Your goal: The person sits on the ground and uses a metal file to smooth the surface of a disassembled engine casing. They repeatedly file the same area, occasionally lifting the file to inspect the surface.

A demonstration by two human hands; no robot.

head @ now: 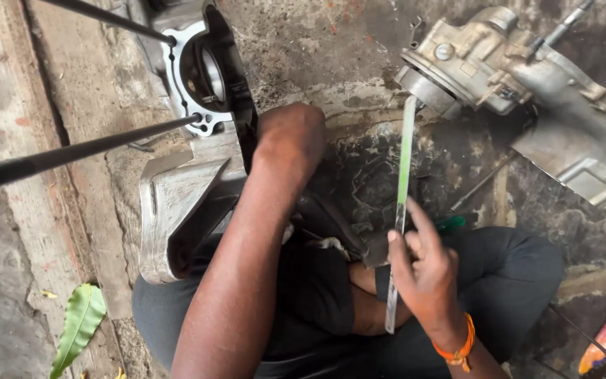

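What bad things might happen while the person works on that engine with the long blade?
The thin blade in the right hand is bare and might cut a finger if it slips. The left hand presses on the engine case; it may tip or pinch. The long studs stick out and could poke someone leaning in.

Your right hand [426,270] pinches a long green-tinted blade [402,203] (tip touching the grey engine part [485,63]). Your left hand [292,140] rests knuckles-down against the engine casing [184,196], beside two long studs [71,151].
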